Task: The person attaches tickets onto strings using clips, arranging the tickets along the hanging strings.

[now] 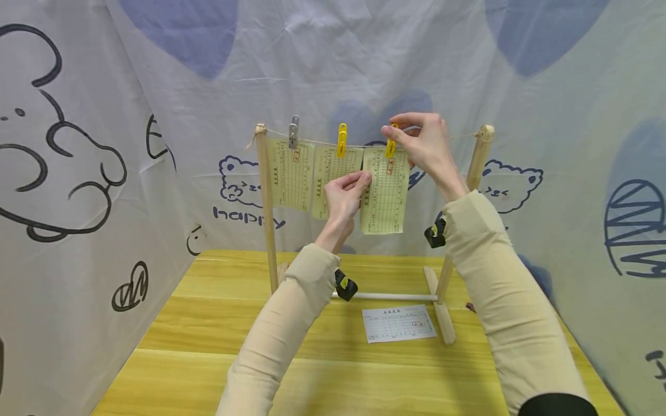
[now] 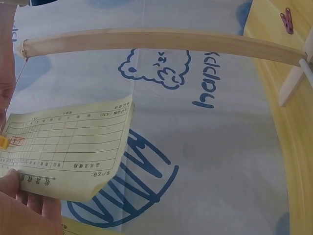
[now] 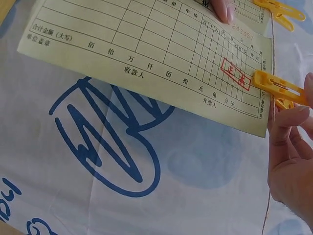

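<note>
A yellowish receipt slip (image 1: 384, 202) hangs upright from the string (image 3: 267, 210), with a yellow clothespin (image 1: 391, 148) biting its top edge. My right hand (image 1: 428, 143) pinches the handles of that clothespin between thumb and fingers. Lower down, my left hand (image 1: 343, 199) holds the slip's left edge between thumb and fingers. In the left wrist view the same slip (image 2: 73, 147) bends outward at its free end. To the left hang two similar slips, one under a second yellow clothespin (image 1: 341, 140), the other under a grey clothespin (image 1: 293, 133).
The string runs between a left wooden post (image 1: 267, 208) and a right wooden post (image 1: 477, 164). A white printed slip (image 1: 399, 323) lies on the wooden table (image 1: 208, 323) by the rack's right foot (image 1: 444, 323). A pink clothespin (image 2: 287, 21) lies beyond the right post.
</note>
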`<control>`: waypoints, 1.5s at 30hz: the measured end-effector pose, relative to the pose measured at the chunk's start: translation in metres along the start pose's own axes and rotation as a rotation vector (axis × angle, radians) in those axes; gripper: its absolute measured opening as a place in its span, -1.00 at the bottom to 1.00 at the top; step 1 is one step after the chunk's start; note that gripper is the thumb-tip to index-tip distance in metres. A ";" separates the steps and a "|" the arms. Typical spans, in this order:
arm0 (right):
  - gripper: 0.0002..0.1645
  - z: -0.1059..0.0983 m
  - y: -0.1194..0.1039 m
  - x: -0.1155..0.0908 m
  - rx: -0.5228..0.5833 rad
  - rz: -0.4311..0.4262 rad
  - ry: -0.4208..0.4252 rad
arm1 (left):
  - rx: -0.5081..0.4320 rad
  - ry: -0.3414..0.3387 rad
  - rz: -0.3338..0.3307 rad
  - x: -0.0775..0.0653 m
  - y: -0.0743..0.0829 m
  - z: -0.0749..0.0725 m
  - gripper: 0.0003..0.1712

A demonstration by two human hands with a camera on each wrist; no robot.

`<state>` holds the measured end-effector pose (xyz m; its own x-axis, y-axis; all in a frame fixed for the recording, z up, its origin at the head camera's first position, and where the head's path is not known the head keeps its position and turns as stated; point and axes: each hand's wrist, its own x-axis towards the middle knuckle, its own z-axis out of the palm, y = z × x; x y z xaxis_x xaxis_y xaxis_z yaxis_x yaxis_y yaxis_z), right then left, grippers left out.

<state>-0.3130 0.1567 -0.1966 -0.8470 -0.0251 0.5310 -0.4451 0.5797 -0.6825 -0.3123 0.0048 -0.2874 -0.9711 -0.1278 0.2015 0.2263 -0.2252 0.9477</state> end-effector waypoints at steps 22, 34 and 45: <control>-0.53 -0.001 0.004 -0.002 0.077 -0.036 -0.023 | -0.008 0.010 0.045 -0.004 -0.006 -0.002 -0.76; -0.43 -0.002 0.003 -0.001 0.037 0.014 -0.038 | 0.037 0.042 0.078 -0.003 -0.006 -0.003 -0.77; -0.34 -0.004 0.005 -0.007 0.081 0.022 -0.060 | 0.065 0.074 0.198 -0.012 -0.010 -0.008 -0.77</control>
<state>-0.3086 0.1635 -0.2016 -0.8714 -0.0634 0.4865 -0.4465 0.5131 -0.7330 -0.3029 0.0009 -0.3015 -0.8992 -0.2348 0.3692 0.4048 -0.1260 0.9057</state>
